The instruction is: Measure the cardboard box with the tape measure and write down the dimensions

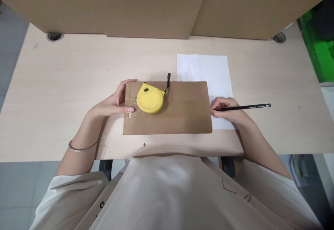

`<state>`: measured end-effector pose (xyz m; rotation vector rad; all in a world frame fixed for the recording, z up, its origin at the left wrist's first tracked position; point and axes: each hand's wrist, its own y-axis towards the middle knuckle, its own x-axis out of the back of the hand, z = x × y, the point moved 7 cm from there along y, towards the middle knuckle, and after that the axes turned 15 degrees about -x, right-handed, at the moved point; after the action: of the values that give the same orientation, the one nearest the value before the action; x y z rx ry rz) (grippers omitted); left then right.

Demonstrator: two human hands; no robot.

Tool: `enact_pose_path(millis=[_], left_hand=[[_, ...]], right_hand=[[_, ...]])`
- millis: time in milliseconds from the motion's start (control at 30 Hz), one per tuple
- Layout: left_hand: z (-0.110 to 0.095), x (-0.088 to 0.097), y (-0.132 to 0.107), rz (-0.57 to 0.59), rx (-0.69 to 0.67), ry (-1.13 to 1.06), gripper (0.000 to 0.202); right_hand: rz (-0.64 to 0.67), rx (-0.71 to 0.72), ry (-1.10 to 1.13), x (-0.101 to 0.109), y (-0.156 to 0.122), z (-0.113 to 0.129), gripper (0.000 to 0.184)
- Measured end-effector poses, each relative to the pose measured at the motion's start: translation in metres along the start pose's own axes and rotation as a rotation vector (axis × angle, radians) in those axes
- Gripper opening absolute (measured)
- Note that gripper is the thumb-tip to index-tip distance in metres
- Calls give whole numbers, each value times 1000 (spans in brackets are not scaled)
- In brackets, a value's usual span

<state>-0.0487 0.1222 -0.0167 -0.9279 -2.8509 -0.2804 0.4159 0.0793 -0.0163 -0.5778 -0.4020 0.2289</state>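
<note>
A brown cardboard box (185,108) lies in front of me on the desk. My left hand (118,101) grips its left end, thumb on the top face and fingers behind the far corner. On the box's left half rests a yellow tape measure (150,99) with a black wrist strap pointing away from me. Closed around a black pen (247,107), my right hand (225,106) sits at the box's right edge, over a white sheet of paper (214,73). The box hides part of that sheet, and the pen's tip is hard to make out.
Large cardboard panels (148,10) stand along the back of the desk (65,66). Round cable holes are near both back corners, the left cable hole (55,37) and the right cable hole (279,37). Something bright green (313,45) is beyond the desk's right side.
</note>
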Motion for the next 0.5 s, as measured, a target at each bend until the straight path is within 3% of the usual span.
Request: enact_pose_path(millis=[333,500], left_hand=[[-2,-1,1,18,10,8,123],[-1,-1,0,5,-6,-2,123]], right_hand=[[-65,17,-30,4,1,-3,73],[-5,5,-31,0,-1,2,61]])
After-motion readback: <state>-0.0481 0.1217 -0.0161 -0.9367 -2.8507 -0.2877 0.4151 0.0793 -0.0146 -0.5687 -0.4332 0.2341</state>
